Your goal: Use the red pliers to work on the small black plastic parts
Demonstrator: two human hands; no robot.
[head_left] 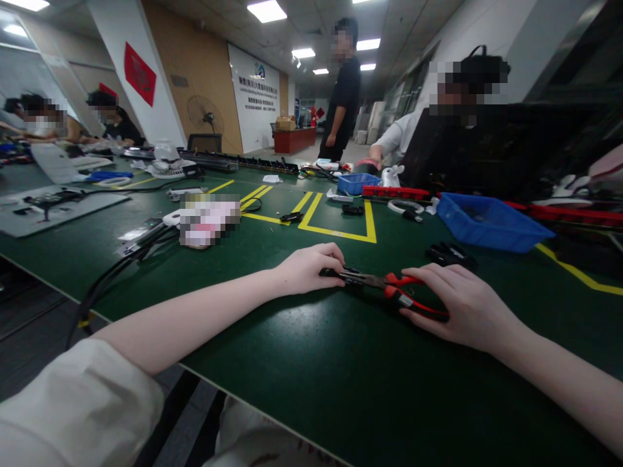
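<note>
My right hand (460, 301) is wrapped round the red and black handles of long-nose pliers (398, 293). The handles are spread apart, and the jaws point left, touching a small black part (353, 277) low over the green table. My left hand (314, 269) pinches the left end of that black part between thumb and fingers. What exactly the part is I cannot make out, and the jaw tips are partly lost against it. Just beyond my right hand lie several similar black pieces (450, 254).
A blue bin (491, 224) stands at the right, with a smaller blue bin (359, 183) farther back. Yellow tape (335, 235) marks the green table (292, 363). A blurred pink object (209, 224) and black cables (104, 275) lie left. Other people sit and stand beyond.
</note>
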